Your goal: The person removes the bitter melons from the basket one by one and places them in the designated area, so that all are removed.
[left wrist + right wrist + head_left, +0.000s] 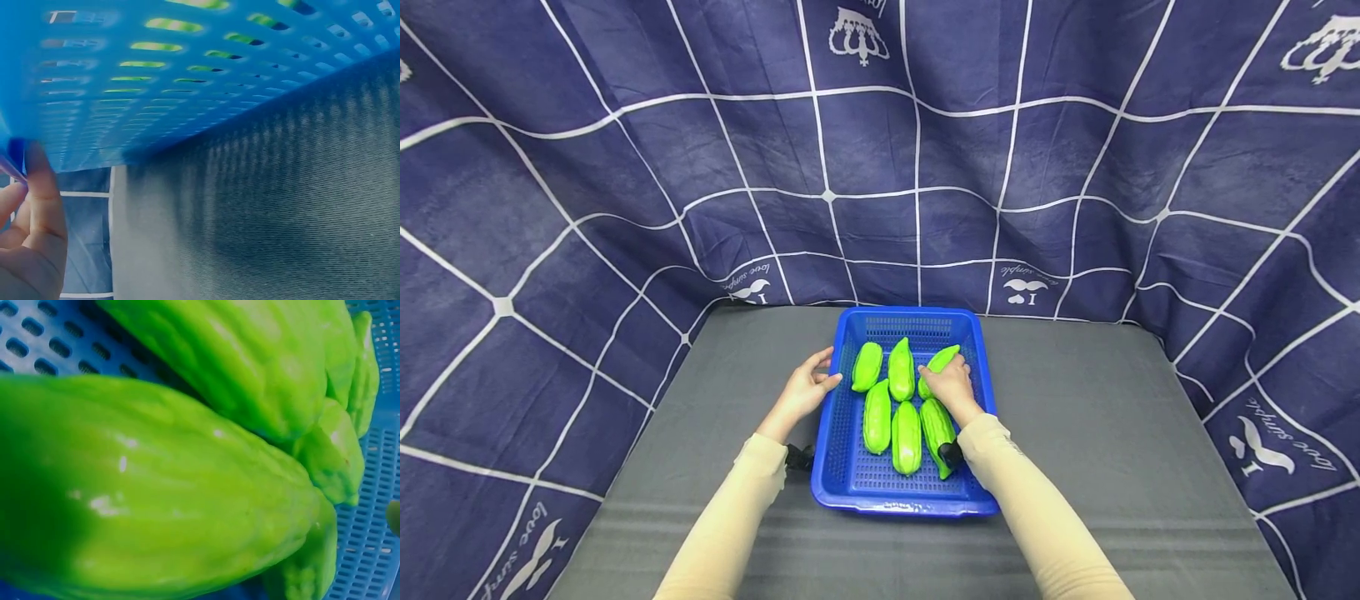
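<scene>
A blue perforated plastic basket (906, 506) holds several bright green, ridged, gourd-like vegetables in two rows. My left hand (805, 387) holds the basket's left rim, thumb over the edge and fingers outside. The left wrist view shows its fingers (47, 212) against the rim. My right hand (951, 385) reaches into the basket and grips the gourd-like vegetable at the back right (945, 357), thumb on its left side, fingers on its right. The front-right gourd (934, 421) lies beneath that wrist. In the right wrist view, a large gourd (169, 487) fills the foreground; only a fingertip shows.
The basket stands on a grey cloth-covered table (1075, 417). A dark blue curtain (865, 225) with white grid lines rises behind and at both sides. Other gourds, such as the front-middle one (907, 442), lie close together.
</scene>
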`<move>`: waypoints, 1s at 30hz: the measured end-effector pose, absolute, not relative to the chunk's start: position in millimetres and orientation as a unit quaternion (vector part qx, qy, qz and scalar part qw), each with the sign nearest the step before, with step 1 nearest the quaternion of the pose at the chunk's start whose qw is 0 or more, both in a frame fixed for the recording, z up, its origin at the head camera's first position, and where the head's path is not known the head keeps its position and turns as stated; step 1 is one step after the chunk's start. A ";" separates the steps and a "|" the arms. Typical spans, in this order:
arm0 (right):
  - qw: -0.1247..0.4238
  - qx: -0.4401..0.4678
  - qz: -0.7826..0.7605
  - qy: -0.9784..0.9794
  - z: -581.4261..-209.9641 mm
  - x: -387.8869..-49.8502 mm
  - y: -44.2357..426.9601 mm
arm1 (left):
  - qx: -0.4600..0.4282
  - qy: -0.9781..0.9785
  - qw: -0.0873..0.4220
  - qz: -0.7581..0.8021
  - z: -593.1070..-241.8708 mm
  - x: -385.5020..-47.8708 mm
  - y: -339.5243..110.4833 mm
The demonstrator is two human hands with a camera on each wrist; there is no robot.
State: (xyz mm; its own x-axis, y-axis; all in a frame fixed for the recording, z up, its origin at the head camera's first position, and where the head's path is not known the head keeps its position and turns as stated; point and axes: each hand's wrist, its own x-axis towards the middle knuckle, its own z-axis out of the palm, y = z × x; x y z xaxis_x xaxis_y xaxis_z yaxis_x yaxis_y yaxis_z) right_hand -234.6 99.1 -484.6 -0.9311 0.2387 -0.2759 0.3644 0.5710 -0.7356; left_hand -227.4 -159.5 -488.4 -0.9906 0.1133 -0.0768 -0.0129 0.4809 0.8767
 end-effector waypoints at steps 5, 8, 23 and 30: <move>0.069 0.176 -0.422 0.886 -487.1 -237.0 97.3 | 0.027 0.853 0.066 0.516 -490.6 -227.1 -160.4; 0.064 0.175 -0.416 0.890 -489.7 -237.9 97.4 | 0.025 0.850 0.069 0.521 -491.5 -226.7 -159.6; 0.055 0.138 -0.376 0.914 -502.6 -241.3 97.2 | 0.005 0.846 0.068 0.529 -494.8 -226.0 -160.6; 0.057 0.150 -0.374 0.913 -501.4 -241.4 96.2 | 0.008 0.845 0.068 0.530 -494.5 -227.2 -161.1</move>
